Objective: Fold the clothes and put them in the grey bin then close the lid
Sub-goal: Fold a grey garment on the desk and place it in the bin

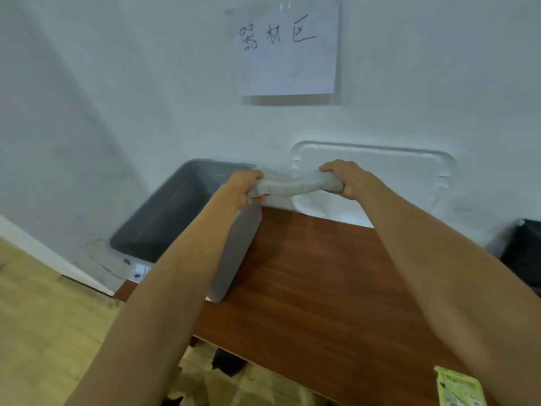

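Head view, read from left to right. At far left I see bare floor and the foot of the white wall; next comes the grey bin, standing open at the left end of the table, its inside dark and, as far as I can tell, holding nothing yet. My left hand is above the bin's right rim, its fingers curled shut around one end of a light grey garment. The cloth is bunched into a thick roll and spans the gap between my hands, held in the air clear of the table. My right hand clamps the other end, its fingers wrapped over the cloth so that their tips are hidden. Behind that hand the translucent lid leans against the wall, off the bin. A handwritten paper sign is taped to the wall above. At far right a dark object sits beyond the table edge, and a green printed packet lies at the near right corner. I judge the task to be at an early-to-middle stage: this garment is gathered and close to the opening, but not yet lowered in. No other clothes are visible, so I cannot say whether more remain. Placing this piece and fitting the lid are still to be done.
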`<state>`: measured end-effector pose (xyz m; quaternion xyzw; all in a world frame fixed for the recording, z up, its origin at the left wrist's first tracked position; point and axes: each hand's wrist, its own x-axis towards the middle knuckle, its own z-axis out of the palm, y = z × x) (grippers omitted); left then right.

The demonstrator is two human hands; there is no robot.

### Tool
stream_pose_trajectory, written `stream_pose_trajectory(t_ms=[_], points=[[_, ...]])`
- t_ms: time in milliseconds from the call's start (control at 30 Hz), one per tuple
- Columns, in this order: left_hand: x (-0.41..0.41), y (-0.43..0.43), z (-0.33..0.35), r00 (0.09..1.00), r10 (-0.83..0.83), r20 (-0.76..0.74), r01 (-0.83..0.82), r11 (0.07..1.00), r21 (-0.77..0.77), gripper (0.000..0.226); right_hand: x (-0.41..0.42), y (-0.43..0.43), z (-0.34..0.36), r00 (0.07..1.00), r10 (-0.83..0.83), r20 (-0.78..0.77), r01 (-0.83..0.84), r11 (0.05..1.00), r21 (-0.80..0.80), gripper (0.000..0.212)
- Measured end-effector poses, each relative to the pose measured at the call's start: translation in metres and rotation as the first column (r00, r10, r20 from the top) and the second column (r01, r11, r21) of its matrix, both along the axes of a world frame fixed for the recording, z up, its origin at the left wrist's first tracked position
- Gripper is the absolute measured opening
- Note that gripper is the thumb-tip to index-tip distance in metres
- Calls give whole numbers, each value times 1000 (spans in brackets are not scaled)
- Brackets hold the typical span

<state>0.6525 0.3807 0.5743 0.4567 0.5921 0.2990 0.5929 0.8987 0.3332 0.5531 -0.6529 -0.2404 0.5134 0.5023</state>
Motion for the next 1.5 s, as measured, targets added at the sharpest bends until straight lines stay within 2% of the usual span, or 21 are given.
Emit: stream_pose_trajectory(t_ms=[233,267,367,533,633,767,900,1067,1133,1200,1267,1333,1400,1500], points=[[-107,41,16,985,170,-37,-169,985,23,33,-101,67,20,979,201,-16,-201,980,-6,45],[-121,49,16,982,186,-32,-185,982,25,32,-116,80,19,976,218,-13,-218,976,-10,45],[-158,72,15,979,194,-60,-193,981,30,11,-161,115,14,966,260,1,-259,965,-36,40],[-219,134,-16,965,176,-193,-179,984,4,27,-222,171,-10,953,303,-3,-300,945,-129,31],[-248,172,-41,973,97,-211,-115,991,-74,37,-247,208,-35,961,275,-1,-270,944,-187,40],[-271,216,-75,977,-3,-215,-31,988,-153,40,-273,243,-69,977,214,18,-202,943,-266,50],[-283,254,-130,970,-78,-232,23,972,-233,50,-287,263,-117,982,186,24,-166,919,-357,48],[-286,284,-199,946,-164,-278,68,944,-323,47,-296,279,-180,989,147,8,-127,881,-455,46],[-285,298,-219,940,-181,-288,97,954,-283,45,-299,288,-198,995,100,27,-77,889,-451,46],[-282,314,-235,931,-187,-314,138,975,-173,50,-301,299,-216,994,31,103,15,911,-413,48],[-277,325,-244,926,-190,-326,170,981,-90,54,-302,308,-232,981,-32,192,106,917,-386,59],[-273,334,-256,902,-224,-370,215,974,-68,50,-304,313,-249,976,-21,218,114,899,-423,78],[-271,336,-276,835,-292,-467,270,956,-115,47,-310,309,-271,975,28,221,90,857,-508,93],[-274,318,-312,691,-393,-606,267,919,-291,59,-321,294,-314,949,218,227,-10,744,-668,83]])
